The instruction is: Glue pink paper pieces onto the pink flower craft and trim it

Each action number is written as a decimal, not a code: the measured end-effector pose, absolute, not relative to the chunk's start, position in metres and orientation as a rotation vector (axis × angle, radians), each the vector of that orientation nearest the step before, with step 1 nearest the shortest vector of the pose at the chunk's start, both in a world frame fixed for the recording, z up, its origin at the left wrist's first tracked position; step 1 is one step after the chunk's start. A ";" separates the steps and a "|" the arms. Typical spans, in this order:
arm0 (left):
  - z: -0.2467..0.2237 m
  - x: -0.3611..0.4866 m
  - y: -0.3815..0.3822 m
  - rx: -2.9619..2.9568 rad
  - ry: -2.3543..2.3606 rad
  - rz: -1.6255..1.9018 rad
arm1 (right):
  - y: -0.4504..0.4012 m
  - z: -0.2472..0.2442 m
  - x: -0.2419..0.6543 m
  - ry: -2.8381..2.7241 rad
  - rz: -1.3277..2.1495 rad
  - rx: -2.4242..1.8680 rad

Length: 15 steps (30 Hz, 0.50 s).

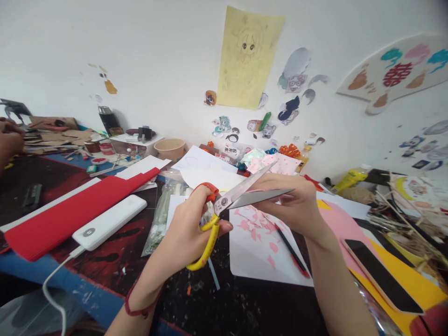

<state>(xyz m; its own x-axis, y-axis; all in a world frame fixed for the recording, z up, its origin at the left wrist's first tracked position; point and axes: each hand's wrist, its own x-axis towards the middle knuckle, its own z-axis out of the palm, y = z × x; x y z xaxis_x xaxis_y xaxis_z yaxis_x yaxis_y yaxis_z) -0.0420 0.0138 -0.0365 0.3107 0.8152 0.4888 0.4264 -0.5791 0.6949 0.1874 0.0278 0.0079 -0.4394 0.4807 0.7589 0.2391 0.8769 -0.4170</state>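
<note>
My left hand [191, 228] is closed round the handles of a pair of scissors [241, 190], one loop yellow and the other orange-red. The blades are spread apart and point right. Beyond them, my right hand [289, 200] pinches a thin piece of pink paper [268, 191], mostly hidden by the fingers and the lower blade. Below the hands lies a white sheet [245, 261] scattered with pink paper scraps [257, 224]. A dark pencil-like stick [291, 251] with a red end rests on it.
Left of me are a red folded strip [77, 210] and a white power bank [110, 221] with a cable. At right, a phone [383, 275] lies on yellow and pink sheets. Craft clutter lines the wall. Another person's hand [10, 140] shows at far left.
</note>
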 end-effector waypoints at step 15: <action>-0.038 -0.043 0.013 2.125 1.084 1.201 | 0.029 0.007 0.188 -2.054 0.258 -0.517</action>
